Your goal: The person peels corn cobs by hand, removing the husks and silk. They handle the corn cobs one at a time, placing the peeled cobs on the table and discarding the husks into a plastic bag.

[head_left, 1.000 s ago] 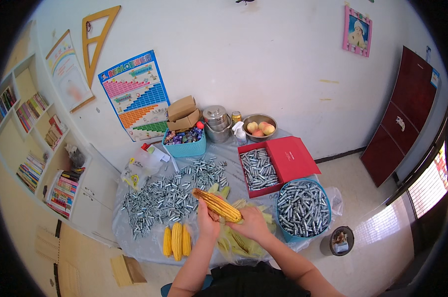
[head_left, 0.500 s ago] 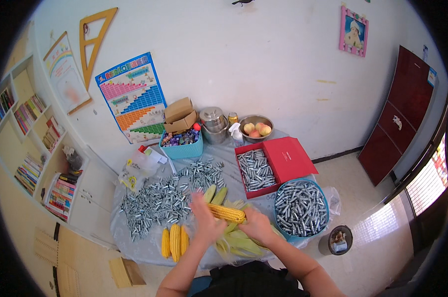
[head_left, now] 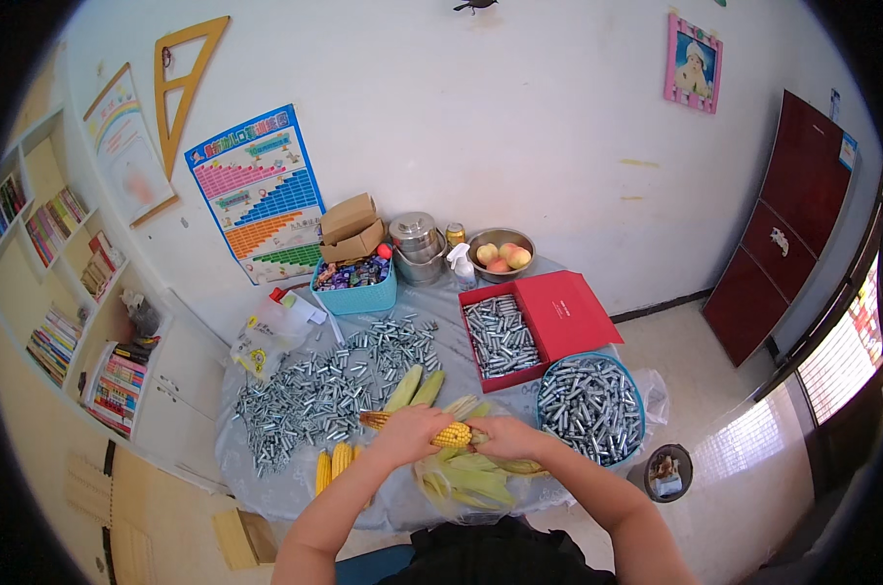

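A yellow corn cob (head_left: 450, 435) lies across in front of me, above a heap of pale green husks (head_left: 469, 476). My left hand (head_left: 409, 434) is wrapped around its middle, the narrow tip poking out on the left. At the thick end, my right hand (head_left: 504, 438) is closed around the stalk or the last bits of husk; its fingers hide which. Several peeled cobs (head_left: 341, 458) lie side by side at the near left, partly covered by my left forearm. Two ears in green husk (head_left: 428, 388) rest just beyond my hands.
Small metal cylinders (head_left: 305, 400) spread over the grey tablecloth at left. More fill a red box (head_left: 501, 337) and a blue tub (head_left: 590, 408) at right. Behind stand a turquoise basket (head_left: 356, 298), a steel pot (head_left: 418, 249), a spray bottle (head_left: 462, 265) and a bowl of peaches (head_left: 501, 257).
My left hand, raised and spread beside the cob's tip before, has come down and closed around the cob. My right hand stays at the thick end. My left forearm now covers part of the peeled cobs.
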The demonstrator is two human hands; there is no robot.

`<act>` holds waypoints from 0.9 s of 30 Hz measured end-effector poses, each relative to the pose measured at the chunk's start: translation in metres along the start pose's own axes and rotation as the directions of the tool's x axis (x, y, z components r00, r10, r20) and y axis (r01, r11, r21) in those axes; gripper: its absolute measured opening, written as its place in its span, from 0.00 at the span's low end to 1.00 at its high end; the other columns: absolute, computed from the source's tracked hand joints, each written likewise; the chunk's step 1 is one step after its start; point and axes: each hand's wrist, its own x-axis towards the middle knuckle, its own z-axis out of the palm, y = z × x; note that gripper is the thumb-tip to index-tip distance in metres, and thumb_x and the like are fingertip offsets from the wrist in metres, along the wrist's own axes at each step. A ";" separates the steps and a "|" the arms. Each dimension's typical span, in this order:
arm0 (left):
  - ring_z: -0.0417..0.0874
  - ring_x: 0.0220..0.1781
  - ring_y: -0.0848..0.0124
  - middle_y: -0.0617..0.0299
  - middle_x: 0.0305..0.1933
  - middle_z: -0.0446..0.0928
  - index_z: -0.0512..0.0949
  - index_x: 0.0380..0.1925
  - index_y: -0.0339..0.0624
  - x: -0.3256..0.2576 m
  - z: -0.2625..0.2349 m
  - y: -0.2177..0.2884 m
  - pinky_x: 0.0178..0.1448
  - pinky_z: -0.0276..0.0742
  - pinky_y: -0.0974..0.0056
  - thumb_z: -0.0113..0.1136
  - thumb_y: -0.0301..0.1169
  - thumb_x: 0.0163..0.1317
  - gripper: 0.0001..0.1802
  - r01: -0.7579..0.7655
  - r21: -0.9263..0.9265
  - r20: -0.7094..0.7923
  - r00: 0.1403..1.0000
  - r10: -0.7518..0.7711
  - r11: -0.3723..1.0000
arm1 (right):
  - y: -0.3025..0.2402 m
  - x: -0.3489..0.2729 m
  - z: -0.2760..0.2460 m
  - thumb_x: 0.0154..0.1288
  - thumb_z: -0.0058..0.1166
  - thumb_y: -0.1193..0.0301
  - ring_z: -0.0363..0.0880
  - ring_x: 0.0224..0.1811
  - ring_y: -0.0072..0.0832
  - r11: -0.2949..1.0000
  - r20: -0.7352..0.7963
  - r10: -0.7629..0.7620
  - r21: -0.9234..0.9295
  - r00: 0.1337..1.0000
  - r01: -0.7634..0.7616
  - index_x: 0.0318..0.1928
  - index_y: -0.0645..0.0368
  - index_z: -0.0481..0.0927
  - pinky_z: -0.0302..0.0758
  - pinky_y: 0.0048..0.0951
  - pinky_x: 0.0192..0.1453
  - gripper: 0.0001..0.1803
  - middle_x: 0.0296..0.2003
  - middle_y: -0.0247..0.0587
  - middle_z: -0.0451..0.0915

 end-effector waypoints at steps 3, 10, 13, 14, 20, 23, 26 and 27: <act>0.76 0.37 0.56 0.58 0.29 0.73 0.71 0.33 0.43 0.002 -0.001 0.000 0.39 0.72 0.55 0.64 0.31 0.38 0.18 0.019 0.030 0.016 1.000 -0.020 0.999 | 0.006 0.004 0.010 0.50 0.56 0.61 0.76 0.42 0.46 0.991 -0.086 0.005 -0.135 0.996 -0.017 0.44 0.54 0.74 0.71 0.43 0.45 0.20 0.39 0.50 0.78; 0.77 0.36 0.57 0.57 0.29 0.74 0.71 0.30 0.42 0.003 0.002 0.003 0.38 0.72 0.54 0.63 0.31 0.38 0.17 0.057 0.100 0.007 0.998 -0.058 0.993 | 0.005 0.022 0.030 0.51 0.55 0.61 0.77 0.40 0.46 0.962 -0.273 -0.111 -0.270 0.956 0.034 0.37 0.59 0.74 0.72 0.45 0.44 0.17 0.35 0.52 0.78; 0.77 0.36 0.57 0.57 0.29 0.74 0.71 0.30 0.42 0.000 0.004 0.004 0.38 0.72 0.54 0.63 0.31 0.38 0.17 0.097 0.142 -0.012 0.995 -0.096 0.985 | -0.001 0.024 0.030 0.51 0.54 0.62 0.77 0.38 0.48 0.972 -0.202 0.111 -0.183 0.973 -0.148 0.35 0.60 0.74 0.72 0.47 0.42 0.15 0.33 0.52 0.79; 0.77 0.36 0.57 0.57 0.29 0.74 0.71 0.31 0.42 0.000 0.005 0.005 0.38 0.72 0.54 0.63 0.31 0.38 0.17 0.114 0.160 -0.017 0.993 -0.113 0.980 | -0.001 0.024 0.033 0.51 0.54 0.63 0.78 0.37 0.48 0.967 -0.211 0.109 -0.203 0.971 -0.153 0.35 0.60 0.74 0.73 0.47 0.41 0.14 0.32 0.52 0.79; 0.78 0.34 0.56 0.56 0.28 0.74 0.72 0.33 0.43 0.005 0.020 0.006 0.38 0.73 0.54 0.61 0.29 0.39 0.17 0.087 0.198 -0.031 0.996 -0.082 0.976 | -0.009 0.023 0.038 0.51 0.52 0.65 0.78 0.32 0.49 0.974 -0.255 0.067 -0.193 0.964 -0.119 0.34 0.60 0.74 0.74 0.46 0.37 0.13 0.29 0.52 0.79; 0.79 0.33 0.56 0.55 0.27 0.75 0.72 0.31 0.43 0.004 0.027 0.007 0.36 0.74 0.54 0.60 0.28 0.40 0.15 0.130 0.119 0.003 0.991 -0.131 0.984 | -0.006 0.027 0.039 0.50 0.51 0.65 0.79 0.31 0.48 0.960 -0.228 0.089 -0.239 0.970 -0.145 0.32 0.60 0.76 0.74 0.46 0.36 0.12 0.28 0.52 0.79; 0.79 0.34 0.56 0.55 0.28 0.76 0.72 0.29 0.43 0.007 0.022 0.010 0.36 0.74 0.54 0.59 0.29 0.40 0.12 0.115 0.135 0.085 0.988 -0.127 0.984 | -0.010 0.029 0.036 0.50 0.50 0.65 0.79 0.30 0.48 0.927 -0.153 0.115 -0.338 0.981 -0.161 0.28 0.60 0.77 0.75 0.45 0.35 0.11 0.26 0.53 0.79; 0.79 0.34 0.56 0.55 0.28 0.76 0.73 0.28 0.42 0.007 0.017 0.012 0.36 0.75 0.54 0.58 0.28 0.41 0.11 0.120 0.103 0.089 0.988 -0.130 0.987 | -0.011 0.029 0.034 0.50 0.49 0.64 0.79 0.30 0.48 0.913 -0.122 0.122 -0.376 0.985 -0.160 0.27 0.60 0.78 0.75 0.45 0.35 0.11 0.26 0.53 0.79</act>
